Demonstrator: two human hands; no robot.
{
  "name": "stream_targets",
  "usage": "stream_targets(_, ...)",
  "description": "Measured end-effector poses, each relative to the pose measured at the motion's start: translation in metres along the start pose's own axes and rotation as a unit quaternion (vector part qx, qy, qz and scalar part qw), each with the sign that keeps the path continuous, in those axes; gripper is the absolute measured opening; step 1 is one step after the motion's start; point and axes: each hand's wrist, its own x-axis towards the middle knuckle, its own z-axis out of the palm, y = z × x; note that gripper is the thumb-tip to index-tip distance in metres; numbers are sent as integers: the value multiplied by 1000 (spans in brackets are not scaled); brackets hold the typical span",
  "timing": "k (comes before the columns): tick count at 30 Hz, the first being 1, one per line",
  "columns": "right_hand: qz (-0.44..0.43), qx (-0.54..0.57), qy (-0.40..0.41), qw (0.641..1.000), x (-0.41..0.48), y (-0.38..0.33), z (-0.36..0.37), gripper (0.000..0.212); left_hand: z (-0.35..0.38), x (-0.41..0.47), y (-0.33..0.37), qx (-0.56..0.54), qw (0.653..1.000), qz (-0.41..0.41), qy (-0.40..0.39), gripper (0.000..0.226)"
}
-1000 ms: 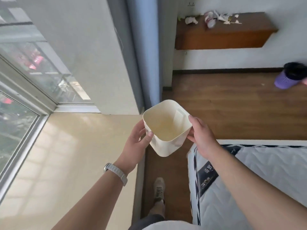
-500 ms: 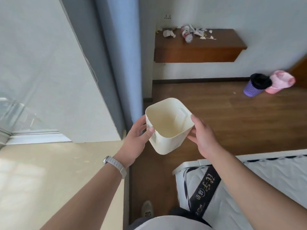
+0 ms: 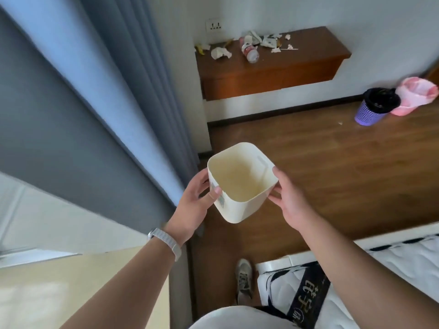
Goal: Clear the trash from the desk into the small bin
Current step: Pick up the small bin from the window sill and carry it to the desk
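Observation:
I hold a small cream square bin (image 3: 242,184) in front of me, above the wooden floor, its inside empty. My left hand (image 3: 196,205) grips its left wall with the thumb on the front side. My right hand (image 3: 288,198) holds its right wall. Ahead, a brown wall-mounted desk (image 3: 268,72) carries the trash: crumpled white paper (image 3: 221,53), a plastic bottle (image 3: 249,52) lying on its side, a banana peel (image 3: 201,49) at the left end, and torn wrappers (image 3: 269,41) with small scraps.
Blue-grey curtains (image 3: 114,96) hang along the left. A purple basket with a black liner (image 3: 375,106) and a pink-lined bin (image 3: 415,93) stand on the floor at the right. A mattress corner (image 3: 356,276) lies at lower right; my shoe (image 3: 243,279) is below the bin.
The view has swung right and forward: the window is out of sight, the desk and floor bins are nearer and larger. Both hands keep the same hold on the cream bin.

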Motion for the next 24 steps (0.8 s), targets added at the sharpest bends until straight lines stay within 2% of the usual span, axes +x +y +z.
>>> stream_targets(3,-6,11,-4,1000,33,-23,-9,17,11,37,16,25,1000,3,-8,53)
stream_targets(6,-9,20,0,1000,59,-41,-18,43,21,71,30,32,999,1,-11,51)
stream_targets(7,-9,23,4,1000,65,-47,-20,44,24,81,33,31,999,4,-11,52)
stream_targets(12,-7,45,43,998,85,-74,-31,37,38,129,51,37,998,20,-49,60)
stream_targets(16,-9,55,67,996,114,-92,-30,15,36,180,58,48,995,20,-81,63)
stream_targets(22,-6,64,139,988,176,-131,2,9,12,273,70,52,991,-5,-121,78)
stream_targets(24,-15,53,157,986,199,-145,18,8,-2,309,75,31,989,-1,-144,75)
